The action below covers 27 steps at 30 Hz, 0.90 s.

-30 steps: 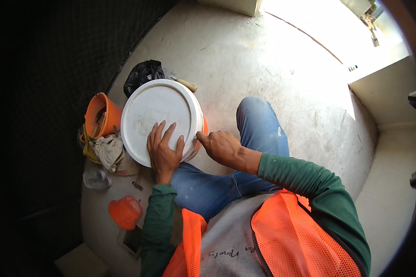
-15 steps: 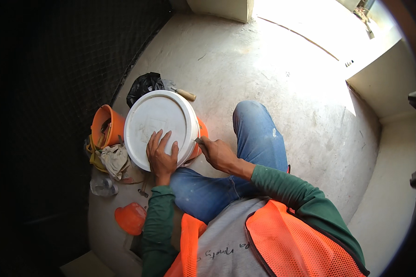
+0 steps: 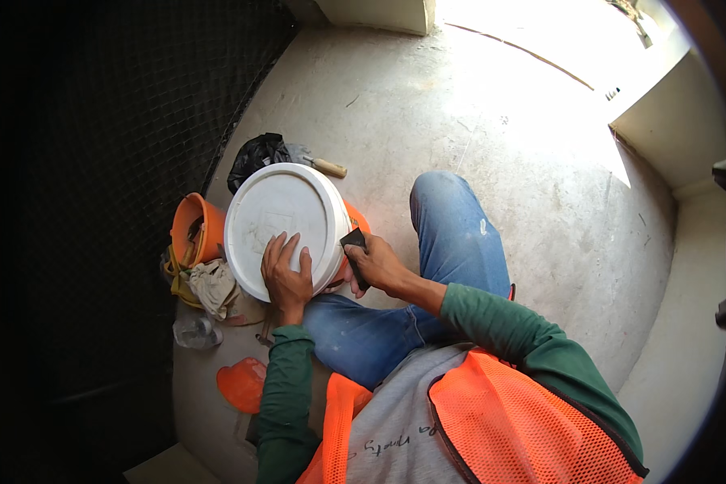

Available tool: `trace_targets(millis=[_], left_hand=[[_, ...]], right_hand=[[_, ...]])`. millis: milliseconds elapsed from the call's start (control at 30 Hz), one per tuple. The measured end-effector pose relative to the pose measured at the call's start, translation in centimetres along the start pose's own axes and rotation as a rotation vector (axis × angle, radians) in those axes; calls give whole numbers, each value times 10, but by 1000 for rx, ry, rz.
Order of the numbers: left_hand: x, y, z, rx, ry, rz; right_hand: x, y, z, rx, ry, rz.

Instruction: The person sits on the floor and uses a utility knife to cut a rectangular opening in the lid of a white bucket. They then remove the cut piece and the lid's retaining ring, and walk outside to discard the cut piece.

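A white lid [image 3: 286, 198] tops an orange bucket [image 3: 355, 218] that stands in front of me, to the left of my bent knee. My left hand [image 3: 286, 270] lies on the lid's near part with its fingers stretched out and slightly apart. At the lid's right rim, my right hand [image 3: 377, 264] grips a flat, black, rectangular piece [image 3: 354, 252]. One corner of it is close to the rim; whether it touches, I cannot tell. The exact kind of this piece does not show.
Left of the lid stand an orange bucket with tools [image 3: 199, 230], a pale cloth [image 3: 212, 286] and a clear plastic container [image 3: 196, 331]. Nearer me lies an orange bowl-like piece [image 3: 242, 384]. Behind are a black bag [image 3: 258, 157] and a wooden-handled tool [image 3: 328, 168]. Dark netting [image 3: 153, 105] borders the left.
My right hand has turned, so the black piece now shows its broad face at the rim. My left hand stays on the lid. The whole view has shifted slightly.
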<state>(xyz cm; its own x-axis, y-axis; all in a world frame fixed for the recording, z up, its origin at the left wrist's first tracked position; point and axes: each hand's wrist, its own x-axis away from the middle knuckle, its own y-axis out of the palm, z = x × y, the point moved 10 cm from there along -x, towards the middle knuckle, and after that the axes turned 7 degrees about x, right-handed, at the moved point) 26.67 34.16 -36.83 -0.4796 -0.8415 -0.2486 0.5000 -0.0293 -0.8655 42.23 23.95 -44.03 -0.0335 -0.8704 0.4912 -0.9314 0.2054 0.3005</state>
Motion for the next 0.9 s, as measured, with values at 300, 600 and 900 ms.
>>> trace_targets(millis=[300, 600, 900], left_hand=[[2, -1, -3, -3, 3, 15], [1, 1, 1, 0, 29, 5], [-1, 7, 16, -25, 136, -100]], right_hand=[[5, 6, 6, 12, -67, 89], [6, 8, 4, 57, -72, 86], [1, 2, -25, 529, -137, -6]])
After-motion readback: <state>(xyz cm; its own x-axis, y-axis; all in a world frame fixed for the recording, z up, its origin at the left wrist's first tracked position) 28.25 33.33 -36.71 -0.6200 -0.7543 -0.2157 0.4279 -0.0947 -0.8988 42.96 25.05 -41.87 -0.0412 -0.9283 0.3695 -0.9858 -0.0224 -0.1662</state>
